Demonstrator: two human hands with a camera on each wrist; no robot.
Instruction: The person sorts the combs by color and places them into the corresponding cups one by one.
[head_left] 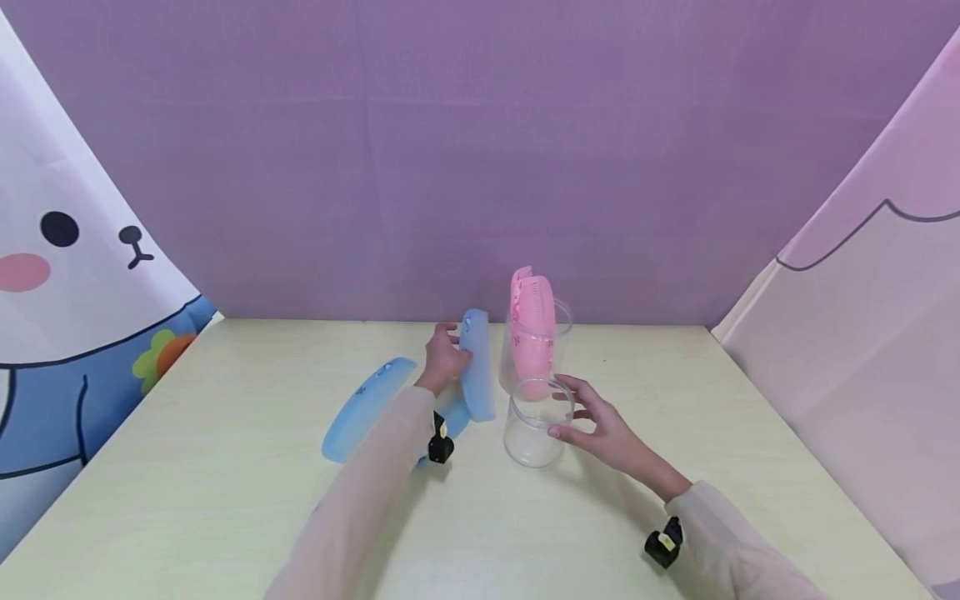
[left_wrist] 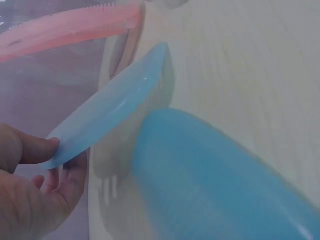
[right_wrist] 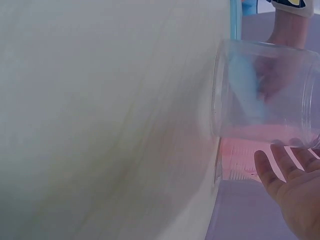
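My left hand (head_left: 444, 360) pinches one end of a translucent blue comb (head_left: 477, 367) between thumb and fingers, and the comb is tilted up off the table. Under and beside that wrist lie a second blue comb (head_left: 456, 414), partly hidden, and a third blue comb (head_left: 367, 408) to the left. With thumb in front and fingers at the far side, my right hand (head_left: 603, 425) holds a clear plastic cup (head_left: 531, 446) by its right side. Behind this cup, pink combs (head_left: 534, 312) stand upright in another clear cup (head_left: 564, 321).
A pale wooden table (head_left: 225, 500) carries everything. At its far edge rises a purple cloth backdrop (head_left: 360, 183). Printed cloths hang on both sides, one with a cartoon animal (head_left: 82, 292). Small black cameras (head_left: 440, 439) sit on both wrists.
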